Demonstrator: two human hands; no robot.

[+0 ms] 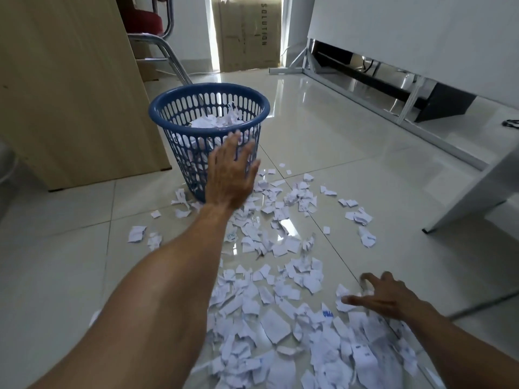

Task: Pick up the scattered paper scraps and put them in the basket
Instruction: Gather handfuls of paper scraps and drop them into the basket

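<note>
The left hand reaches forward with fingers straight and loosely spread, holding nothing that shows. Its fingertips are just in front of the near wall of the blue basket. The right hand lies low at the right, fingers splayed flat over the paper scraps and not closed round any. These scraps cover the tiled floor from the basket's foot back toward the person, thickest nearest the body. A push from the outstretched hand could tip or slide the light basket on the glossy tile and spill it, and a loose handful could shed pieces on the way. The basket stands upright and holds a heap of torn paper, seemingly about half full.
</note>
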